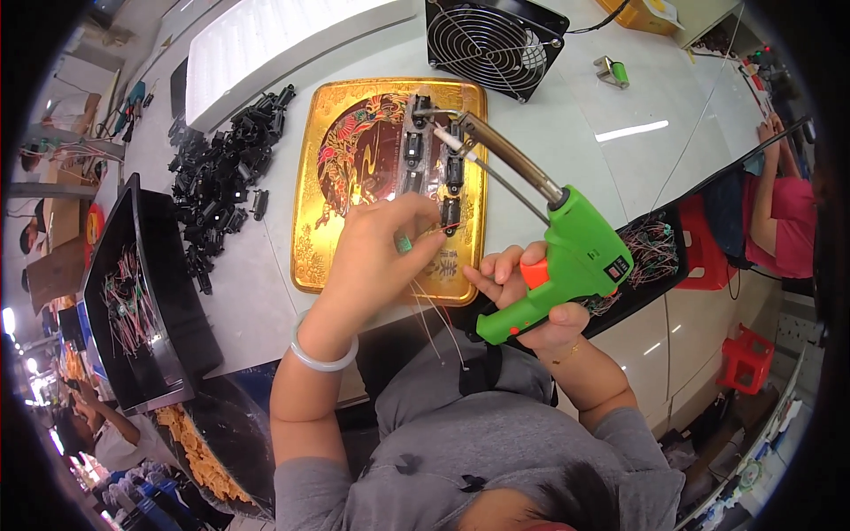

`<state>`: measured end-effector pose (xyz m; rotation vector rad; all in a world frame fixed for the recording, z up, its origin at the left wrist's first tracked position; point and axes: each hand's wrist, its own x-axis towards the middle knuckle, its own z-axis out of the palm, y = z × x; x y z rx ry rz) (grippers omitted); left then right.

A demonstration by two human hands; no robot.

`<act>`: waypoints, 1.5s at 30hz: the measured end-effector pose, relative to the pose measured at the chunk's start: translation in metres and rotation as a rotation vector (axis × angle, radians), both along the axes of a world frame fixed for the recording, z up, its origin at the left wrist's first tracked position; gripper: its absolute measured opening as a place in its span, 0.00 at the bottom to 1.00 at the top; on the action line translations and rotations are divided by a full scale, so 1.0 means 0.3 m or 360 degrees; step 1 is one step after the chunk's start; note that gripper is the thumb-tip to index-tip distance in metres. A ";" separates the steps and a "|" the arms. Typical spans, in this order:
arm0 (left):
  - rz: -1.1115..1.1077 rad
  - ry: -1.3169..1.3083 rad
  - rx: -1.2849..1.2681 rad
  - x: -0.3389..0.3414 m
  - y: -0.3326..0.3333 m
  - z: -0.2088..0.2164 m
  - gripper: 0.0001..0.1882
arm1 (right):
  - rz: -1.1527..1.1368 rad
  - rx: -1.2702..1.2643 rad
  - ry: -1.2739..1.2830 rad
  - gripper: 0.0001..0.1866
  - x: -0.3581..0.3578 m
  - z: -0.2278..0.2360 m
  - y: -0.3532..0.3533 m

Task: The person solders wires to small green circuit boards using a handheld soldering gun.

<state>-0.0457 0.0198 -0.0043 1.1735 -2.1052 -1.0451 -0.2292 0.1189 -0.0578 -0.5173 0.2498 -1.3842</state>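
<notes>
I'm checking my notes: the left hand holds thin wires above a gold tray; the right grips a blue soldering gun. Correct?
The soldering gun in the right hand is green, not blue, as the head view shows; the rest stands.

Person in a plain grey top [496,420], approx. T-shirt style, matte fabric w/ soft creases across the front. Short sleeves, same grey: L sleeve [310,487] & R sleeve [636,456]. Two small black shapes, bow-like, dot the chest: black shape nearer L [407,463], black shape nearer ctr. [474,482]. Lower on the front, a black patch [482,367], strap-like, details unclear. L wrist: smooth, rounded bangle [317,362], whitish, thick. R wrist: thin gold-coloured bracelet [567,356]. L hand [381,252] & R hand [518,301] both bare. Dark hair [577,500] shows at btm. edge.
</notes>
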 end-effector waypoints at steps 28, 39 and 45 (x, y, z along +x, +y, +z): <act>-0.0033 -0.0434 -0.0939 0.051 0.107 0.012 0.08 | -0.0062 0.0073 0.0017 0.27 0.014 0.043 0.087; 0.0255 -0.0447 -0.1071 0.011 0.153 -0.014 0.07 | -0.0263 0.0190 0.0940 0.36 -0.218 0.072 0.178; 0.0448 -0.0476 -0.1024 -0.013 0.174 -0.040 0.06 | -0.0211 0.0185 0.1020 0.49 -0.264 0.058 0.186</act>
